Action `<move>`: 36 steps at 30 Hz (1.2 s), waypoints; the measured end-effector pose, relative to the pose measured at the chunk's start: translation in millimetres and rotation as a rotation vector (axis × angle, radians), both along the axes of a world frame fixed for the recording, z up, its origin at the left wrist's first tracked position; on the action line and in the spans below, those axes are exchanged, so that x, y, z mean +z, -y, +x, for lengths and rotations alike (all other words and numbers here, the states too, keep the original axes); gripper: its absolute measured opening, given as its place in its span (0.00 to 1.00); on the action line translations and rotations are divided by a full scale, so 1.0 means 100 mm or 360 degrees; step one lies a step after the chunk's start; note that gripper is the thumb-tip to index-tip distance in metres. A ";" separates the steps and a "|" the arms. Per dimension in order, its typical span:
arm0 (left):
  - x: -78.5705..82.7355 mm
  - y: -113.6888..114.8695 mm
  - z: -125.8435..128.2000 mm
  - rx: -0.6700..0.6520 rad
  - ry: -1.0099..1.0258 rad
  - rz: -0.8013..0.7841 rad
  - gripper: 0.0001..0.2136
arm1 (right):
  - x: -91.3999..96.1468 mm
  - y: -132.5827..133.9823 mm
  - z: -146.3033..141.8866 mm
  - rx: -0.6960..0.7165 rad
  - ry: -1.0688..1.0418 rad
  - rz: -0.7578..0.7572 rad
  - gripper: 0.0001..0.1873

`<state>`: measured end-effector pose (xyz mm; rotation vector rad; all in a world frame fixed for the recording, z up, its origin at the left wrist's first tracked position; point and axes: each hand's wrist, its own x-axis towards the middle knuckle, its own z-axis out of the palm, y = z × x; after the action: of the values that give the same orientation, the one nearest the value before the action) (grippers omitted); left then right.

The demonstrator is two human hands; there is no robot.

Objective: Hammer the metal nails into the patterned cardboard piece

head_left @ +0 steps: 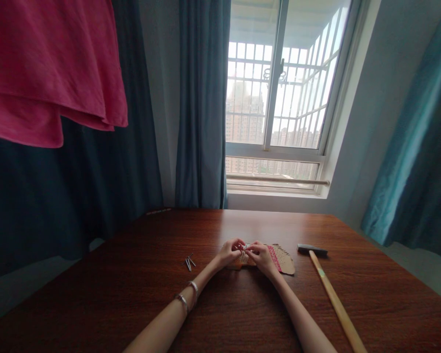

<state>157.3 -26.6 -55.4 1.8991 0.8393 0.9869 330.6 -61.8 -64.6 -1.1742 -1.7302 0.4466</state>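
Note:
My left hand (230, 252) and my right hand (260, 256) meet above the middle of the table, with their fingertips pinched close together. Something small and pale shows between the fingers, too small to make out. Beneath both hands lies a flat tan piece that looks like cardboard (287, 264), with a pink patterned band (274, 258) across it and dark marks along its far edge. Its left part is mostly hidden by my hands. Several metal nails (189, 263) lie loose to the left of my left hand.
A hammer (311, 251) with a long wooden handle (336, 299) lies on the right of the brown wooden table (132, 299). A pink cloth (55, 73) hangs at upper left. Blue curtains (202, 103) flank a barred window (275, 93) behind the table.

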 end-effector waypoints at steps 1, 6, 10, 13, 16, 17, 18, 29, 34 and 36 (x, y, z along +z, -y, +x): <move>0.00 0.00 0.00 -0.0003 -0.0008 0.0006 0.12 | 0.00 0.00 0.00 -0.0001 0.0001 0.0001 0.08; 0.01 -0.01 0.00 -0.0002 -0.0077 0.0052 0.11 | 0.00 0.00 0.00 0.0005 0.0020 0.0002 0.08; -0.01 -0.02 0.00 0.0004 -0.0101 0.0058 0.11 | 0.01 0.01 0.00 0.0007 0.0047 -0.0002 0.08; -0.01 -0.02 0.00 -0.0003 -0.0087 0.0066 0.11 | 0.01 0.01 0.00 -0.0005 0.0060 -0.0003 0.08; 0.00 -0.01 0.00 -0.0006 -0.0089 0.0076 0.10 | 0.01 0.01 0.00 -0.0011 0.0069 -0.0001 0.07; 0.01 -0.01 0.00 -0.0004 -0.0093 0.0083 0.10 | 0.01 0.01 0.00 -0.0010 0.0071 0.0001 0.07; 0.01 -0.01 0.00 0.0000 -0.0098 0.0091 0.09 | 0.01 0.01 0.00 -0.0009 0.0074 0.0004 0.07; -0.01 -0.03 0.02 0.0011 -0.0126 0.0071 0.10 | 0.01 0.02 0.00 -0.0017 0.0099 0.0013 0.09; -0.05 -0.07 0.03 0.0030 -0.0125 0.0086 0.10 | 0.01 0.02 -0.01 0.0003 0.0102 0.0022 0.10; -0.06 -0.09 0.03 0.0045 -0.0139 0.0087 0.10 | 0.01 0.02 -0.01 0.0005 0.0100 0.0027 0.09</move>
<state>160.7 -17.9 -61.3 1.9940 0.9001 0.9589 329.6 -63.6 -64.1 -1.1848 -1.7868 0.4002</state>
